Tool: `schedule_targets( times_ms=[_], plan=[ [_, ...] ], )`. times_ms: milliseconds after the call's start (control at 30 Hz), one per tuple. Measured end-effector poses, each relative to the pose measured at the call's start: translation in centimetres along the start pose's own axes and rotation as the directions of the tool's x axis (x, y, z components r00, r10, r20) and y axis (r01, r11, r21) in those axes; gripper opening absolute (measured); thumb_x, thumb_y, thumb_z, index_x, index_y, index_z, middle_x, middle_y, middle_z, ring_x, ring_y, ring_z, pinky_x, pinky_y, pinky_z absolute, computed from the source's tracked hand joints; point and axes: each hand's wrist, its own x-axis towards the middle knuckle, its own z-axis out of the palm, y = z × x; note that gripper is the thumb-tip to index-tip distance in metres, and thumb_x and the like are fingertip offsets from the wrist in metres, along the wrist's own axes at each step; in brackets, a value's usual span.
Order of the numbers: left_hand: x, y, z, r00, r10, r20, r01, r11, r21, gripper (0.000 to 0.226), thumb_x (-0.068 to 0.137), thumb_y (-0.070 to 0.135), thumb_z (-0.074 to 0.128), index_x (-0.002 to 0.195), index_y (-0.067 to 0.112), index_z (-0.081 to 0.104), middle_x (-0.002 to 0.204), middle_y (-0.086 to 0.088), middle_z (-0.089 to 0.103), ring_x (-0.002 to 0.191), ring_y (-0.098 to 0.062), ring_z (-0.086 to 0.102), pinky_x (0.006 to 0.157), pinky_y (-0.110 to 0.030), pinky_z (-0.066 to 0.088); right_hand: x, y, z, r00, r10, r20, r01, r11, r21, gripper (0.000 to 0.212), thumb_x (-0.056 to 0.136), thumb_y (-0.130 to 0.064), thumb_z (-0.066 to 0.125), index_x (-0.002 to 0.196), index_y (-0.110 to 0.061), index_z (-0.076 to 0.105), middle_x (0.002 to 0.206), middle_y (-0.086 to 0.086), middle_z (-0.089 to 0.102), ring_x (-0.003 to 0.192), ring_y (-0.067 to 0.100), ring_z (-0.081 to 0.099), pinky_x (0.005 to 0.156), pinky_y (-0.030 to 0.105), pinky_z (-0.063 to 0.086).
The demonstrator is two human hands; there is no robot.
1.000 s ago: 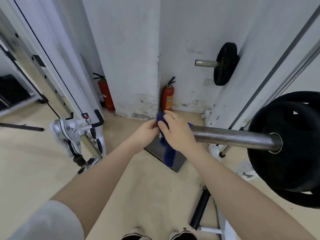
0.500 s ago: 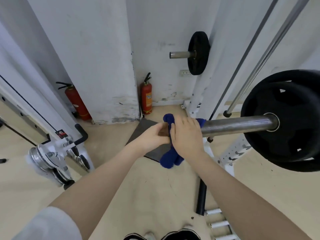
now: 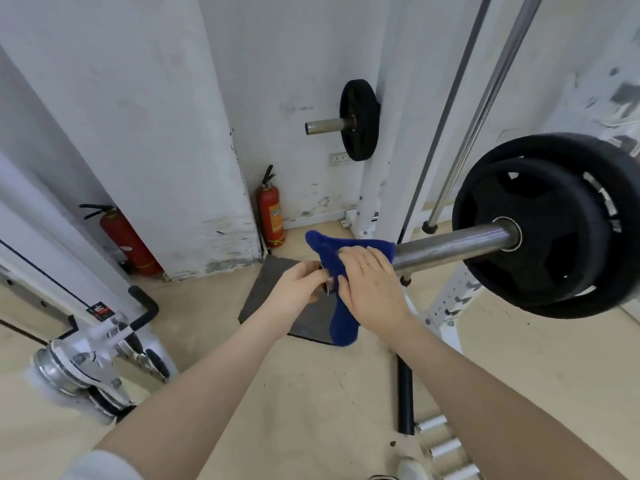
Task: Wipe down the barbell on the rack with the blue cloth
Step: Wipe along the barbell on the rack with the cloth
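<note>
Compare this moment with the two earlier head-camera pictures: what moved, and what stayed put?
The camera view shifted, so the weight plates and wall sit differently in frame. The blue cloth now drapes more over the barbell end, a corner sticking up. Unchanged: the right hand presses the cloth on the bar, the left hand holds the bar's tip, and the red fire extinguisher stands in the corner.

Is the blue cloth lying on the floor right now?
No, the blue cloth is draped over the barbell end under the right hand.
</note>
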Motion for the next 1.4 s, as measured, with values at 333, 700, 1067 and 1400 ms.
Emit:
schedule_targets(
  times_ms=[333,700,1067,1400],
  plan=[
    [-0.3,-0.1,0.7,0.994,0.059,-0.091,-0.043,0.983,0.178,0.038,0.088,0.035,0.057,0.123,0.023,0.05,0.112,0.006,0.058,0.108,-0.017,0.056,0.097,-0.04,0.047,2.7,-0.3,-1.3,0.934,0.351,0.062,-0.352,0.936,0.013,0.018,0.084,-0.012,0.039,0.09,-0.014,0.056,0.089,0.005,0.063,0.085,0.026,0.054,0.095,0.037,0.034],
    [-0.9,1.5,2.1,0.965,0.238,-0.11,-0.178,0.903,0.391,0.041,0.091,0.002,0.046,0.125,0.025,0.053,0.136,0.003,0.046,0.127,-0.015,0.038,0.106,-0.026,0.029,2.3,5.8,-1.7,0.905,0.425,0.02,-0.426,0.905,0.016,0.023,0.087,-0.009,0.039,0.086,-0.01,0.062,0.087,0.007,0.063,0.083,0.027,0.056,0.07,0.034,0.039],
    [0.2,3.9,8.5,0.83,0.555,-0.058,-0.312,0.547,0.777,0.043,0.093,0.019,0.047,0.135,0.013,0.043,0.14,-0.001,0.047,0.131,-0.022,0.031,0.11,-0.033,0.023,0.9,14.9,-3.6,0.894,0.447,0.024,-0.448,0.894,0.033,0.029,0.087,-0.005,0.041,0.098,-0.01,0.067,0.096,0.012,0.067,0.091,0.031,0.054,0.082,0.039,0.042],
    [1.5,4.0,12.0,0.844,0.524,0.117,-0.228,0.153,0.962,0.051,0.08,0.043,0.06,0.121,0.013,0.055,0.114,-0.004,0.062,0.11,-0.026,0.054,0.107,-0.038,0.027,-2.8,14.8,-1.8,0.995,0.052,-0.084,-0.046,0.997,0.065,0.052,0.061,0.004,0.061,0.11,-0.009,0.065,0.109,0.009,0.066,0.104,0.032,0.059,0.099,0.042,0.041]
  ],
)
